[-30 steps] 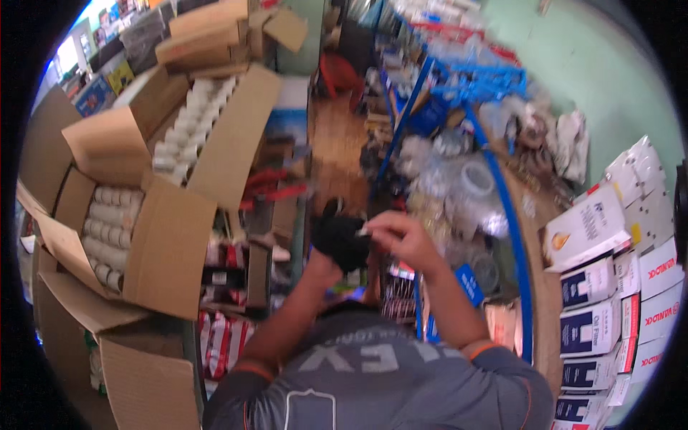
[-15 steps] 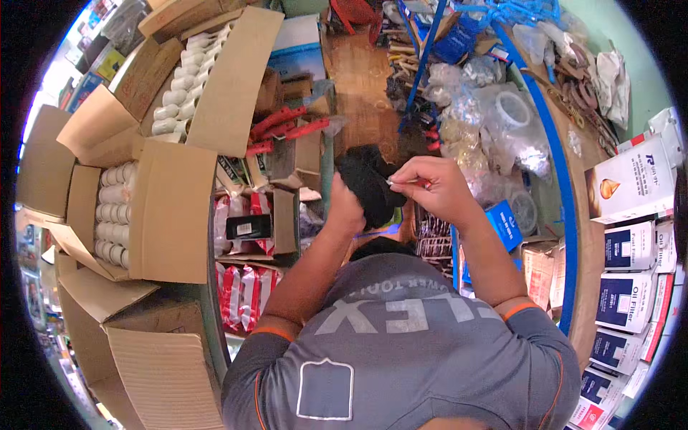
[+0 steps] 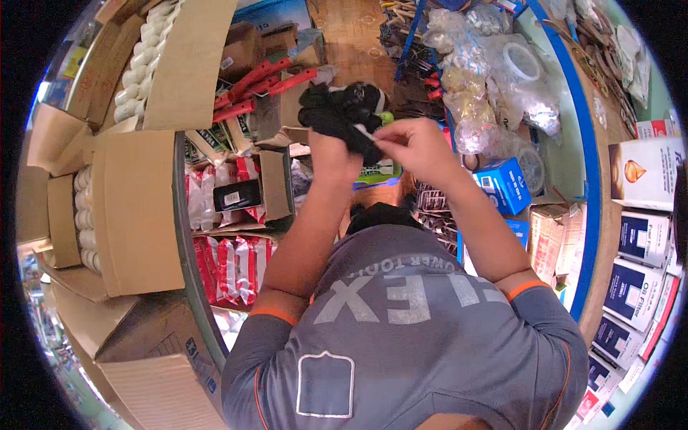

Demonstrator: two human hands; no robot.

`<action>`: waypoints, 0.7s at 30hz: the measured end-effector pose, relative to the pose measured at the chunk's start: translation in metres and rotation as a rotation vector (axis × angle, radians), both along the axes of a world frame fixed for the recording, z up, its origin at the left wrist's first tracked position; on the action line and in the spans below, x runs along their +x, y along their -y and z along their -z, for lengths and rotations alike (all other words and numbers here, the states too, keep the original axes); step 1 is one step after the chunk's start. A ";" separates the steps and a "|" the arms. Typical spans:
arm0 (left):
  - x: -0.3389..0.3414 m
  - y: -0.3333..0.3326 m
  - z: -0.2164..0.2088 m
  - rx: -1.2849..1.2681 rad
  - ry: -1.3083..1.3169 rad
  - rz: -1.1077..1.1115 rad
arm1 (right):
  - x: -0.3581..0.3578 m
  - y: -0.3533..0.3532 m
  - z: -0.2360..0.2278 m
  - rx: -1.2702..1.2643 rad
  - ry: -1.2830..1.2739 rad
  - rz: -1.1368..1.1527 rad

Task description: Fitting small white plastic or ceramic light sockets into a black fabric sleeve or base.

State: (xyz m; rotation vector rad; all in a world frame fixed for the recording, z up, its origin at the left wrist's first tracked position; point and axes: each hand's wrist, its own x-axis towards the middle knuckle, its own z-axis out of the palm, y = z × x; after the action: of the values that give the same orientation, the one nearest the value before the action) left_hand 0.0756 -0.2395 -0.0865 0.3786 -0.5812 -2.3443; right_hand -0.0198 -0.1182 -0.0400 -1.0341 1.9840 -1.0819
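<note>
My left hand [image 3: 334,154] is closed around a soft black fabric bundle [image 3: 326,118] with finger-like lobes, held out in front of my body. Its fingers are mostly hidden behind the fabric. From the right, my right hand [image 3: 410,143] pinches a narrow white strip [image 3: 365,132] between thumb and fingertips. The strip lies against the edge of the black bundle; whether it is fastened there I cannot tell. Just below the bundle, part of a green basket [image 3: 380,174] shows.
Left of me stand open cardboard boxes [image 3: 140,215] with white fittings, red-handled tools [image 3: 261,82] and red-and-white packets [image 3: 233,269]. On the right are plastic bags [image 3: 494,86], a blue box [image 3: 503,186], a blue-edged shelf [image 3: 591,215] and filter boxes [image 3: 634,290].
Both hands and the black bundle have shifted a little left. The bundle is turned and spread wider, and more of the white strip shows. The view has shifted, uncovering the green basket.
</note>
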 end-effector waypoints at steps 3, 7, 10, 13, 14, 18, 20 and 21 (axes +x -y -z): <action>0.007 0.015 0.013 0.140 -0.044 -0.013 | -0.002 0.008 0.021 -0.009 -0.048 -0.130; 0.036 0.032 0.033 0.091 -0.033 -0.017 | -0.029 0.010 0.075 -0.071 0.158 -0.342; 0.070 0.046 0.047 0.130 0.149 -0.194 | -0.055 0.012 0.153 -0.029 0.243 -0.428; 0.096 0.032 0.068 0.119 0.421 -0.350 | -0.068 0.002 0.249 0.341 0.822 -0.010; 0.105 0.022 0.074 0.160 0.518 -0.404 | -0.066 0.000 0.283 0.282 0.873 -0.060; 0.148 -0.028 0.091 0.173 0.602 -0.291 | -0.060 0.010 0.409 0.198 1.302 0.403; 0.166 -0.047 0.098 0.162 0.759 -0.278 | -0.059 0.027 0.468 0.285 1.199 0.371; 0.172 -0.062 0.103 0.096 0.902 -0.232 | -0.055 0.033 0.495 0.257 1.251 0.315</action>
State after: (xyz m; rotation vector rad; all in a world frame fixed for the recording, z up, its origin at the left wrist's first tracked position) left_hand 0.2475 -0.1779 -0.1896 1.4916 -0.7693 -1.8917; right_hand -0.0751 -0.1515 -0.5352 0.1723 1.1615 -1.1487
